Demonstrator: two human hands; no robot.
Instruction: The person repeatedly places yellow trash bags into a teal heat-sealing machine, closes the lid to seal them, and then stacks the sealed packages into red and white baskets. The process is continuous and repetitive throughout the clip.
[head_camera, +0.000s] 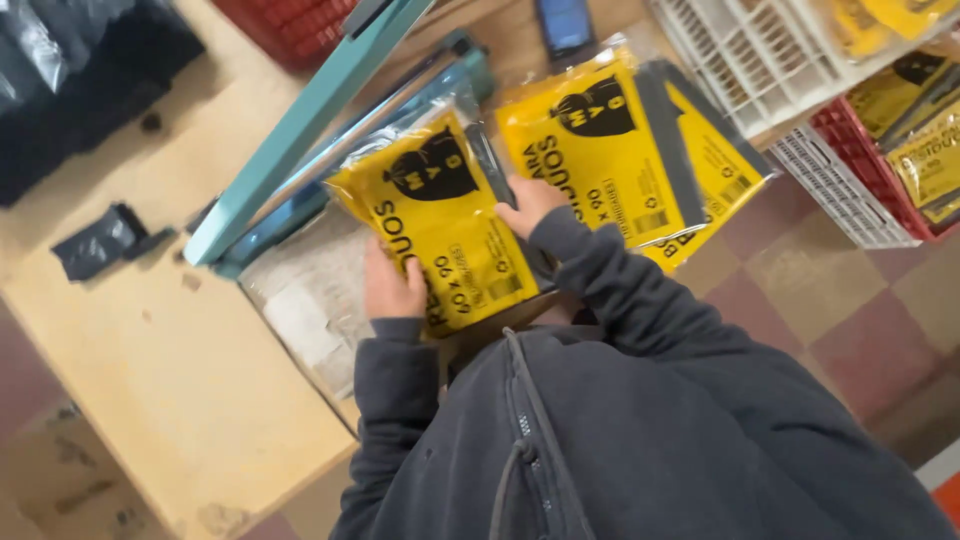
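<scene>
**Feeding a yellow packet into the heat sealer**

The yellow packet (440, 225) lies on the worktop (180, 370) with its top edge tucked under the raised teal arm of the heat sealer (300, 130), which runs slantwise from the worktop's far edge toward its middle. The left hand (392, 290) holds the packet's near left edge, fingers curled onto it with the thumb hidden beneath. The right hand (530, 205) presses flat on the packet's right edge, fingers together; whether it pinches the film or only pins it I cannot tell.

To do this step well, I judge that the open mouth should lie straight along the sealing bar, with the film pulled smooth between both hands so no crease gets welded in. Both hands look best kept on the packet's near half, away from the bar.

A finished stack of yellow packets (620, 140) sits just to the right, overhanging the worktop's right edge. A white crate (760, 60) and a red crate (870, 170) stand beyond it, well apart from the hands. A small black bag (100, 242) lies near the left edge.
</scene>
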